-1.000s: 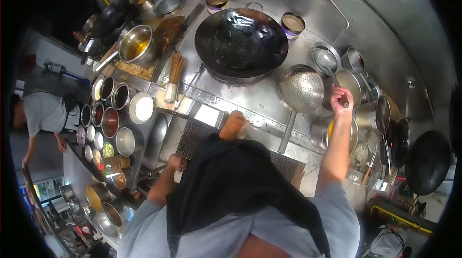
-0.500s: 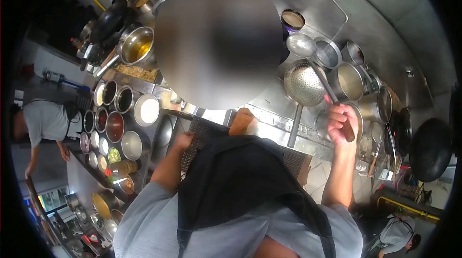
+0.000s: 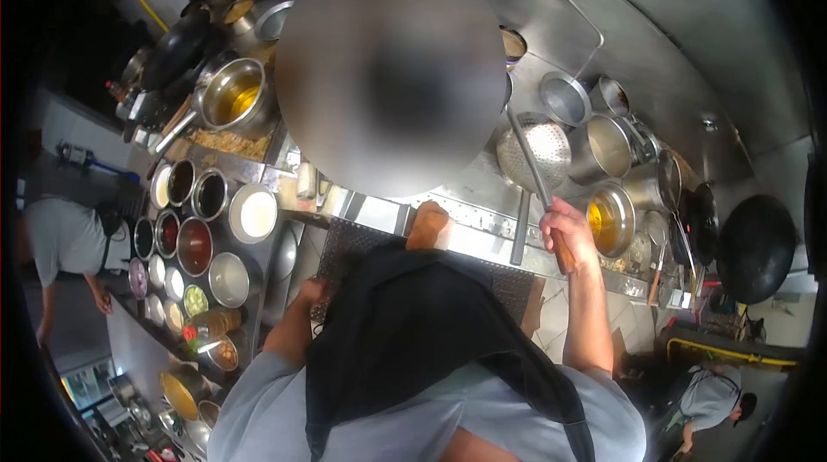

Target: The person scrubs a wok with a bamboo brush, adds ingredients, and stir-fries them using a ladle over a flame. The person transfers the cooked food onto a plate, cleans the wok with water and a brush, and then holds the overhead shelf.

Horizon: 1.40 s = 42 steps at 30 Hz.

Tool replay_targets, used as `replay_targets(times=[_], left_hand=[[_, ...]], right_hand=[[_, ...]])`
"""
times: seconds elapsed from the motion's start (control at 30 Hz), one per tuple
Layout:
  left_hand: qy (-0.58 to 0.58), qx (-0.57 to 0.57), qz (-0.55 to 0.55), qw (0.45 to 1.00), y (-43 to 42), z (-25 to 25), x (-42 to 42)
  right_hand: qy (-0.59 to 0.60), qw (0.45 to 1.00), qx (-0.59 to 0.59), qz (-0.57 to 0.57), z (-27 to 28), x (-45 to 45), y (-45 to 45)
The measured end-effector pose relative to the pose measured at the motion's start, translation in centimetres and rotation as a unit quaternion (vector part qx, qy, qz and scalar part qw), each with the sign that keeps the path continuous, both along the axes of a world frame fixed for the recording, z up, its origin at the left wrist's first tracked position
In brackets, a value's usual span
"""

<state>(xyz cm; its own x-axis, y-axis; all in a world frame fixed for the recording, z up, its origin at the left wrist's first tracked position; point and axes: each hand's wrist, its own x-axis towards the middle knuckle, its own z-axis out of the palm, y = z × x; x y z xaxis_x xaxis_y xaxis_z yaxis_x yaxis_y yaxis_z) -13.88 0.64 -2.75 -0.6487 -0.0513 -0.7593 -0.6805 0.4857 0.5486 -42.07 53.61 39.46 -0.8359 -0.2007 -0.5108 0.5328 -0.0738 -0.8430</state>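
My right hand (image 3: 568, 234) is wrapped round the handle of a ladle (image 3: 530, 156), near its wooden end. The ladle's shaft crosses in front of a perforated strainer (image 3: 544, 150), and its bowl is hidden behind the blurred circle. The strainer's dark handle points toward me; whether the ladle touches the strainer, I cannot tell. Low beside my black apron, my left hand (image 3: 314, 291) has its fingers curled; anything inside them is hidden. A metal pot with yellow liquid (image 3: 607, 219) stands just right of my right hand.
Several metal pots (image 3: 600, 148) line the right of the counter, beside a hanging black wok (image 3: 756, 248). At left stand containers of sauces (image 3: 195, 247), a cream-coloured tub (image 3: 254, 212) and a pan of yellow liquid (image 3: 234, 93). A person (image 3: 69, 238) is at far left, another (image 3: 711, 397) at lower right.
My right hand has moved left and the ladle's bowl has passed behind the blurred area. The pot of yellow liquid now shows beside that hand. My left hand has drawn back toward me.
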Motion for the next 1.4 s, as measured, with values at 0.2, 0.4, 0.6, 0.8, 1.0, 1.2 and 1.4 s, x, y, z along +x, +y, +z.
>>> replay_targets(times=[0.2, 0.4, 0.6, 0.8, 1.0, 1.2, 1.4], left_hand=[[0.045, -0.018, -0.066, 0.997, -2.7, -3.3, -0.6], [0.170, -0.011, -0.101, 0.980, -5.2, -3.6, -3.3], [-0.017, 0.085, 0.310, 0.947, -1.4, 6.5, -4.0], [0.278, -0.198, -0.333, 0.879, -4.7, -5.4, 7.5], [0.053, -0.184, -0.324, 0.926, -3.0, -9.8, 10.8], [0.184, 0.048, 0.183, 0.965, -1.2, 1.0, 3.9], [0.031, 0.061, 0.365, 0.928, 6.7, 9.6, 0.9]], right_hand=[[0.195, 0.964, 0.178, -0.042, 0.0, -8.5, 5.4], [0.292, 0.869, 0.381, -0.118, 0.6, -15.2, 4.0], [0.299, 0.842, 0.337, -0.296, -9.6, -3.9, 0.2], [0.159, 0.868, 0.189, -0.431, -16.6, 2.4, 2.5], [0.021, 0.880, 0.031, -0.474, -18.0, 0.9, 5.9], [-0.057, 0.820, 0.393, -0.412, -21.4, -2.6, 10.5], [0.423, 0.530, 0.705, -0.206, -14.7, -6.8, 9.8]])
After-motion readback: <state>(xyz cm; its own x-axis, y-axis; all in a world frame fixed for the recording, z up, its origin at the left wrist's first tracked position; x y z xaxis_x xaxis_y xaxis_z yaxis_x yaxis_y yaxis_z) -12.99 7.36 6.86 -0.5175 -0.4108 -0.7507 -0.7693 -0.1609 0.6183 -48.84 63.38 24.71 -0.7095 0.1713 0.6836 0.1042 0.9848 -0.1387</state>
